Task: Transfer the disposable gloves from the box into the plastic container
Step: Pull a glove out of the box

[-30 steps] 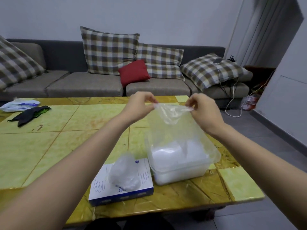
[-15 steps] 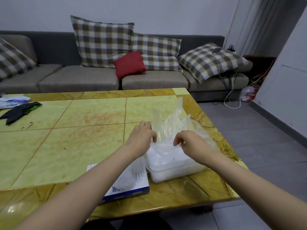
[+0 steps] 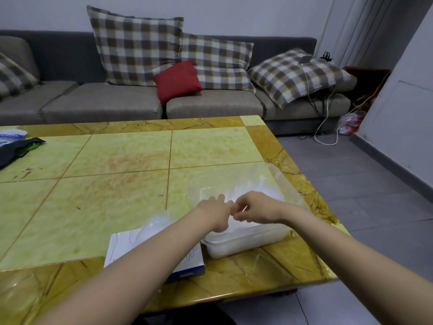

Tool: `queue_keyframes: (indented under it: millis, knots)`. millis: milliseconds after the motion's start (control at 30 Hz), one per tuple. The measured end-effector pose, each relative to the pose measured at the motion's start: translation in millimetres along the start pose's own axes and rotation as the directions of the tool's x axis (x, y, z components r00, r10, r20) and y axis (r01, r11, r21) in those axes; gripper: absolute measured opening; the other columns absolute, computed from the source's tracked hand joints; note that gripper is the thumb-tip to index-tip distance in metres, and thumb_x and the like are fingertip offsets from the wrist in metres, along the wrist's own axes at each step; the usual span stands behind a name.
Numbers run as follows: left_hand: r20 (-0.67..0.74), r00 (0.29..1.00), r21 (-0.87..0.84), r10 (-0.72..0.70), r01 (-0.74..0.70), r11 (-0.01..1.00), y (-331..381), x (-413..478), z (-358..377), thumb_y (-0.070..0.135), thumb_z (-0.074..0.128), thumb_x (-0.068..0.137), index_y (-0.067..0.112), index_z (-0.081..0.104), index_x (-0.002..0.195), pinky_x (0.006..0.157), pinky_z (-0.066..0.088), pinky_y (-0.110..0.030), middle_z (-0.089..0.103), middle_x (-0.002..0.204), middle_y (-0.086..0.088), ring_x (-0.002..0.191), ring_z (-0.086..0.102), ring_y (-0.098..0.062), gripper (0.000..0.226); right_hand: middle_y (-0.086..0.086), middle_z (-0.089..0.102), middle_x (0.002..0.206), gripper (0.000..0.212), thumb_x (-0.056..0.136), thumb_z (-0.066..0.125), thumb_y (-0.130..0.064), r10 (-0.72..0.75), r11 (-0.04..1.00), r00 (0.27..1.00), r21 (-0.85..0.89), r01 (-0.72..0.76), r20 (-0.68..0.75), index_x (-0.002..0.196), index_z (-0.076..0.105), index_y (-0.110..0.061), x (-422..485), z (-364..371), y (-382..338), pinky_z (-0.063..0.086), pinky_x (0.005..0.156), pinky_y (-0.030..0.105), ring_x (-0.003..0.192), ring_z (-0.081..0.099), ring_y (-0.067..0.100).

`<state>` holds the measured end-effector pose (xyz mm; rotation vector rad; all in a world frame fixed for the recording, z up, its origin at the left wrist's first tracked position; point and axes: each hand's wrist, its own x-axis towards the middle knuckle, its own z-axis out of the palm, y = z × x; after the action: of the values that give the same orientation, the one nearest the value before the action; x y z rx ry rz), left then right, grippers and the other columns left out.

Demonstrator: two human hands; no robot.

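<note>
Change: clear glove (image 3: 241,187), held high earlier, now lowered into the plastic container (image 3: 246,246).
Left hand (image 3: 216,211): fingers curled, pinching the glove.
Right hand (image 3: 256,211): likewise, we judge, tucking it flat.
Location: lower right of frame, beside glove box (image 3: 191,261).
Appearance: thin, translucent, crumpled.

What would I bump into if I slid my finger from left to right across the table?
Dark cloth → glove box → plastic container.
</note>
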<state>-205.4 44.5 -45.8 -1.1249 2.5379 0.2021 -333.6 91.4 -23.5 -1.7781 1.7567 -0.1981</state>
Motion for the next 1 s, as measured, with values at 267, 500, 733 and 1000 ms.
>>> queue_keyframes:
  millis: [267,500,733,1000]
  knots:
    - [0.135,0.990,0.105,0.044,-0.058,0.993,6.3,10.7,1.9,0.013,0.056,0.091,0.012,0.028,0.140,0.086,0.039,-0.037,0.024,0.139,-0.015,0.123,0.034,-0.032,0.056,-0.004,0.040,0.147,0.060,0.085,0.067,-0.014,0.008,0.948,1.000,-0.319,0.002,0.028,0.138,0.043,-0.024,19.7,0.5,29.2,0.031,0.109,0.032,0.136,0.032,0.016]
    - [0.239,0.969,0.125,-0.068,0.039,0.991,2.8,22.9,4.6,0.017,0.067,0.085,0.012,0.008,0.148,0.091,0.042,-0.042,0.006,0.151,-0.016,0.131,0.031,-0.036,0.087,-0.007,0.000,0.160,0.079,0.090,0.058,-0.010,0.189,0.844,0.959,-0.533,-0.050,0.209,0.151,0.011,-0.028,36.9,-0.3,50.9,0.015,0.118,0.036,0.147,0.002,0.018]
    - [0.268,0.960,0.198,-0.078,0.024,0.980,5.7,30.8,11.8,0.012,0.064,0.086,0.017,0.008,0.148,0.078,0.040,-0.037,0.015,0.146,-0.017,0.125,0.040,-0.037,0.084,-0.003,0.009,0.159,0.076,0.091,0.050,-0.002,0.272,0.873,0.928,-0.470,-0.127,0.253,0.152,0.010,-0.025,41.3,3.2,54.3,0.024,0.115,0.034,0.145,0.018,0.021]
    - [0.170,0.984,0.065,0.043,-0.055,0.996,2.0,14.5,-25.5,0.030,0.052,0.096,0.014,0.045,0.135,0.081,0.042,-0.031,0.051,0.131,-0.006,0.113,0.053,-0.025,0.043,0.006,0.040,0.146,0.056,0.093,0.059,-0.021,0.188,0.901,0.972,-0.418,-0.115,0.138,0.142,0.036,-0.012,29.9,-16.7,0.1,0.037,0.104,0.036,0.131,0.041,0.026]
